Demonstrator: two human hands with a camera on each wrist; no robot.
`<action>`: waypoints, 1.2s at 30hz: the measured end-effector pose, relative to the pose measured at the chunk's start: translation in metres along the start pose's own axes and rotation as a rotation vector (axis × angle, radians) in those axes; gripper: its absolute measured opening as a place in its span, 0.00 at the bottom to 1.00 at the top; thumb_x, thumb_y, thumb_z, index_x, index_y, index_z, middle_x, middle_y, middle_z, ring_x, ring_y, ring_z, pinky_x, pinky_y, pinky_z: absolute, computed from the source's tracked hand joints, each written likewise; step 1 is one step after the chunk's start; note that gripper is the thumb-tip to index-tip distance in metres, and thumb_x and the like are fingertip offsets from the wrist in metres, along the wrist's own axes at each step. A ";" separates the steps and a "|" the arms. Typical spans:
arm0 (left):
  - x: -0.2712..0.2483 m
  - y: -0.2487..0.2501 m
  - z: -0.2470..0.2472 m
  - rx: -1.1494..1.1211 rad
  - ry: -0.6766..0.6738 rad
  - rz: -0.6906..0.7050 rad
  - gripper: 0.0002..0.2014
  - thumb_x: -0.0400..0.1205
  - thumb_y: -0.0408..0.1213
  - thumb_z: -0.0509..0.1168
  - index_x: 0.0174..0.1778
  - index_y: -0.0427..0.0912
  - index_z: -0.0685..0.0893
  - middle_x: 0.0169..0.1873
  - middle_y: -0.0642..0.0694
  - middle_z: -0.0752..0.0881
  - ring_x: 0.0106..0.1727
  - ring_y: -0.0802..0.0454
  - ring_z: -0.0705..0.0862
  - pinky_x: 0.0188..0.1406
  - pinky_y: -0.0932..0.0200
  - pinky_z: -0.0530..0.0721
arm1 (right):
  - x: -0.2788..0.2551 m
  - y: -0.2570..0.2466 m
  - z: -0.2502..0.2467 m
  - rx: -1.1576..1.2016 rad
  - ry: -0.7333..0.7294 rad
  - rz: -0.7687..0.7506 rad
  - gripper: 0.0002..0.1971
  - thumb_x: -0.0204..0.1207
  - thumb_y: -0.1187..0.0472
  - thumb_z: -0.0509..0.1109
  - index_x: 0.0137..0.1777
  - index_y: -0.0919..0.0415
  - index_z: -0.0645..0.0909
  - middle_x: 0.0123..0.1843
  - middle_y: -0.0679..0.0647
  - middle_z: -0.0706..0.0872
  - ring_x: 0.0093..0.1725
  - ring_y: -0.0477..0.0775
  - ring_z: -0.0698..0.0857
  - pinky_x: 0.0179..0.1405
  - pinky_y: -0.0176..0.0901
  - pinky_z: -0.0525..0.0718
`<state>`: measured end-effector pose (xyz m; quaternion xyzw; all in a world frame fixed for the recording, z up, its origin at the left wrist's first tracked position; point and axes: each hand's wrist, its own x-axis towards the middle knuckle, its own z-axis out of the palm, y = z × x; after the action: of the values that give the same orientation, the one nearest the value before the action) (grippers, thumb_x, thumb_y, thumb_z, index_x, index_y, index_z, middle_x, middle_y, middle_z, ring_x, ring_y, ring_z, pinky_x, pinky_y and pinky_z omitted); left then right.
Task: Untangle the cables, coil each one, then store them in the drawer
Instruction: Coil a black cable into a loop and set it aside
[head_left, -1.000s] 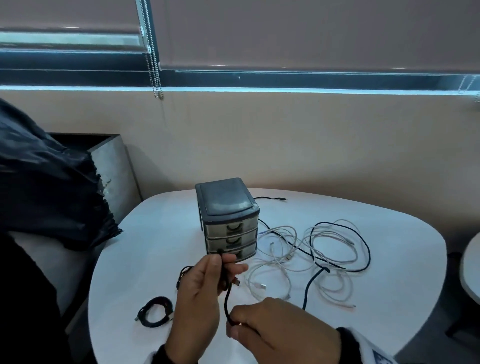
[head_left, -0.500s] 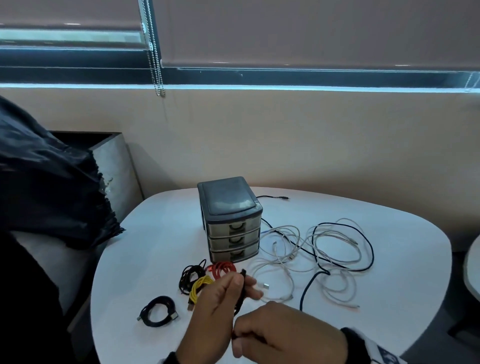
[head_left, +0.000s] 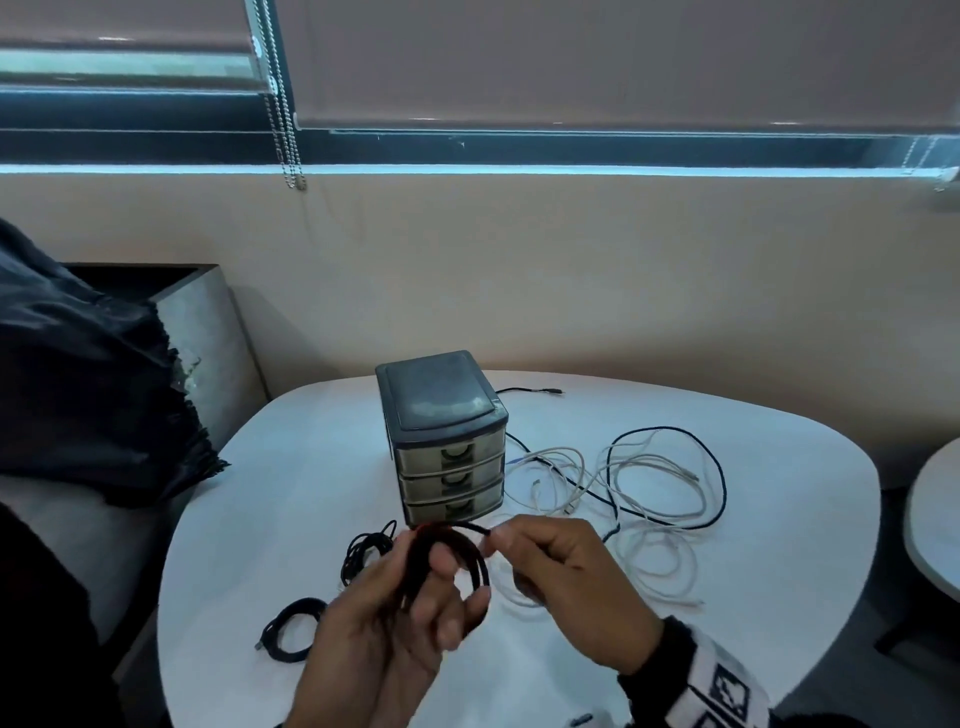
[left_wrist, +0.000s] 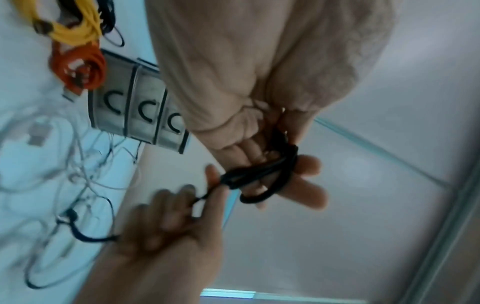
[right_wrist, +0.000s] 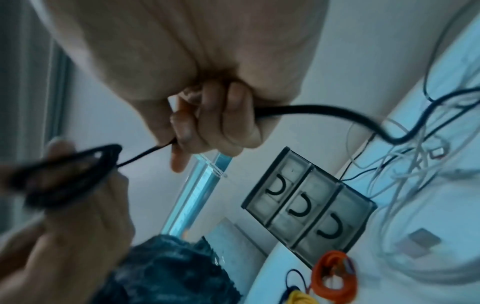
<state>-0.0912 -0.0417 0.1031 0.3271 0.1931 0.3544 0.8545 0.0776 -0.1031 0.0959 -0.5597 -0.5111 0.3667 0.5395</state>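
black cable (head_left: 470, 558) coiled in both hands

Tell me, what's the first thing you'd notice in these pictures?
Two hands in the middle: the left hand holds a black cable coil while the right hand pinches its loose end. Right behind them on the white table stands a small three-drawer organizer, all drawers closed. To its right sprawls a tangle of white cables, still unsorted.
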 end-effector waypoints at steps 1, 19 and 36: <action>0.005 0.004 -0.001 -0.024 -0.013 0.057 0.31 0.45 0.47 0.91 0.33 0.30 0.89 0.21 0.42 0.74 0.19 0.44 0.80 0.36 0.50 0.91 | 0.000 0.003 0.002 0.012 -0.013 0.024 0.15 0.84 0.56 0.66 0.38 0.53 0.89 0.22 0.47 0.67 0.23 0.45 0.64 0.26 0.36 0.63; 0.043 0.015 -0.021 1.328 -0.237 0.225 0.23 0.88 0.55 0.51 0.38 0.48 0.84 0.23 0.52 0.82 0.30 0.55 0.81 0.42 0.54 0.82 | 0.002 -0.046 -0.033 -0.488 -0.224 -0.048 0.09 0.82 0.57 0.70 0.40 0.55 0.87 0.25 0.41 0.78 0.25 0.39 0.72 0.29 0.29 0.68; 0.041 0.014 -0.003 0.425 0.054 0.347 0.20 0.86 0.44 0.55 0.50 0.32 0.87 0.32 0.41 0.80 0.40 0.43 0.86 0.47 0.55 0.88 | -0.023 0.000 0.028 -0.551 -0.382 -0.039 0.11 0.86 0.48 0.59 0.60 0.46 0.81 0.46 0.37 0.87 0.43 0.33 0.81 0.44 0.28 0.76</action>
<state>-0.0718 -0.0026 0.1063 0.5176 0.2270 0.4558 0.6876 0.0461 -0.1189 0.0882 -0.5957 -0.6937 0.3026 0.2691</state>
